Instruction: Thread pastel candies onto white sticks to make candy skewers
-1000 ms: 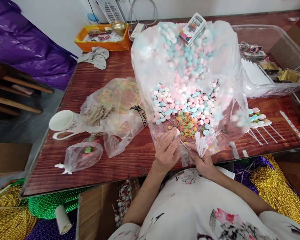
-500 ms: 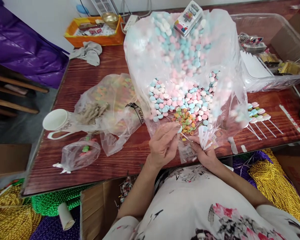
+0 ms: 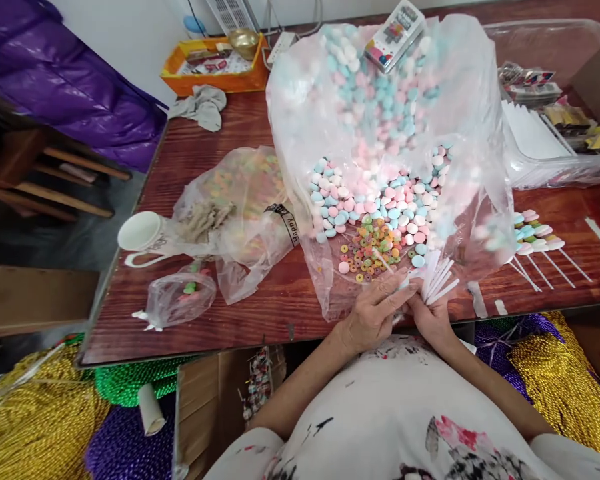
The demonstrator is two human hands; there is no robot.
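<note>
My right hand (image 3: 431,316) grips a fanned bunch of white paper sticks (image 3: 437,279) at the table's front edge. My left hand (image 3: 377,310) is closed beside it, its fingertips meeting the right thumb; what they pinch is mostly hidden. A pale stick (image 3: 383,260) shows just beyond the left fingers, over a pile of small ring-shaped candies (image 3: 373,241); I cannot tell whether it is held. Behind the rings, pink, white and blue oval candies (image 3: 400,210) spill from a large clear plastic bag (image 3: 485,133). Finished-looking candy sticks (image 3: 537,237) lie in a row at the right.
To the left are a white mug (image 3: 141,232), a bag of ring candies (image 3: 240,183) and a small clear bag (image 3: 183,300). An orange box (image 3: 215,81) and a clear plastic bin (image 3: 545,170) stand farther back. Bead strings (image 3: 555,363) hang below the table edge.
Both hands have shifted right and nearer my body, and the left fingers have come up against the right hand. The blue candy seen at the left fingertips no longer shows clearly. The view has turned slightly left.
</note>
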